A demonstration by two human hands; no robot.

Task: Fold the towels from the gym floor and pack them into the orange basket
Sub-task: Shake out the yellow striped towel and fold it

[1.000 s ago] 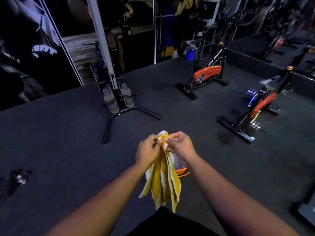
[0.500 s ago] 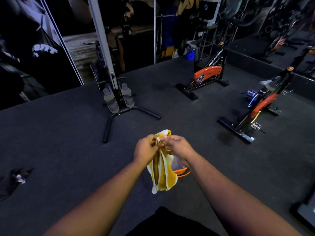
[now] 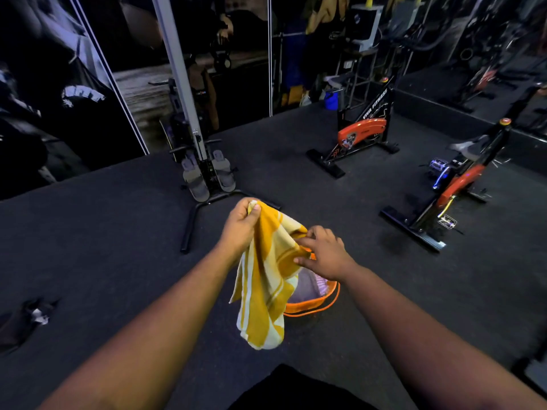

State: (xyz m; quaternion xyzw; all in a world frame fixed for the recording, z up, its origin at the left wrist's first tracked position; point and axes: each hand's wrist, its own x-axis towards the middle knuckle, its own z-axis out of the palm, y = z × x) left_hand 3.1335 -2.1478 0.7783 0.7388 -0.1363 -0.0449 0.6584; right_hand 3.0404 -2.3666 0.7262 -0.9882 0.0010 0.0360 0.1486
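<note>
Left hand (image 3: 241,224) grips yellow towel (image 3: 266,279) hanging over orange basket (image 3: 313,303)

A person's two hands, joined a second ago at the top of a yellow-and-white striped cloth towel (image 3: 268,279), now work apart. The left hand (image 3: 240,229) rises up and to the left, gripping one upper corner, while the right hand (image 3: 324,255) drops lower and to the right, its fingers (image 3: 306,236) pinching the cloth's other edge. The towel, bunched into a narrow hanging bundle in the earlier frames, spreads wider between the hands and hangs longer than half a second ago. More of the round orange plastic basket (image 3: 318,306) shows beneath the right hand, with pale cloth visible inside.
</note>
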